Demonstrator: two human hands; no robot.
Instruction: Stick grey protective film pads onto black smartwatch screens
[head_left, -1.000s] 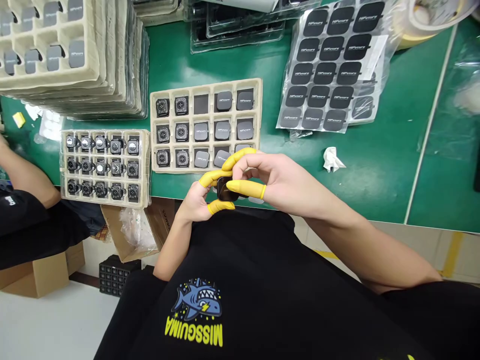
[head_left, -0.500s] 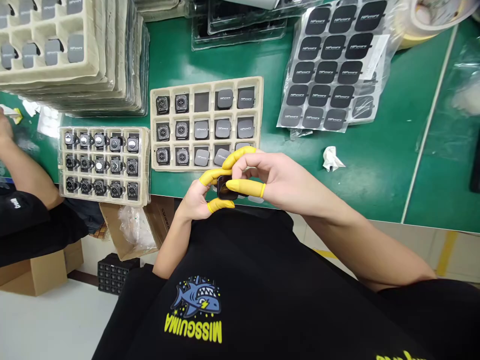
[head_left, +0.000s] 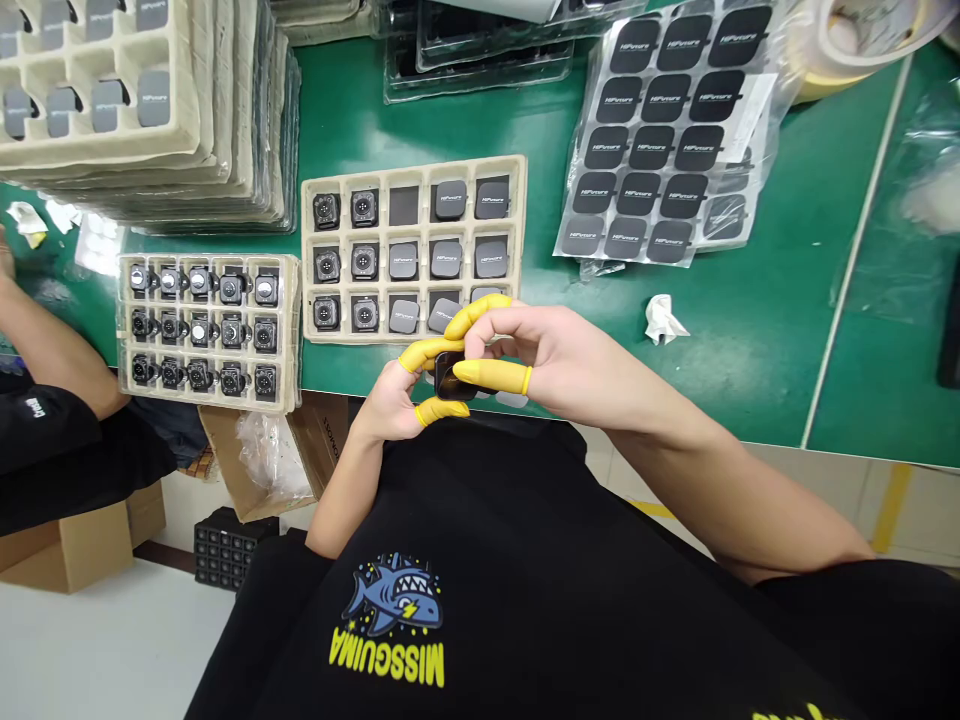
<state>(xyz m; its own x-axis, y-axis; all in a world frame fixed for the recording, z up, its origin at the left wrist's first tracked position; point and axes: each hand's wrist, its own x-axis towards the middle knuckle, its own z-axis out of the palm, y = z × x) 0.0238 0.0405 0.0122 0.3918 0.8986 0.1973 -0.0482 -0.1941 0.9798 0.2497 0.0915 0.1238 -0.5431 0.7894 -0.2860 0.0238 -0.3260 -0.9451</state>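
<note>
A small black watch body is held between my two hands at the table's front edge. My left hand, with yellow finger covers, grips it by its sides. My right hand is pinched at its right part, the covered thumb lying over its dark face. Just behind my hands is a beige tray. Watch bodies fill its two left columns, and grey HiFuture squares lie in most compartments to the right. One back-row compartment in the middle shows only a dark bottom.
Sheets of HiFuture stickers and a crumpled white tissue lie right. A second watch tray and tall tray stack stand left. Another person's arm is at far left. Tape rolls sit back right.
The other person's arm at far left has shifted toward the front, and its hand is now mostly out of view. My hands and the watch body look unchanged.
</note>
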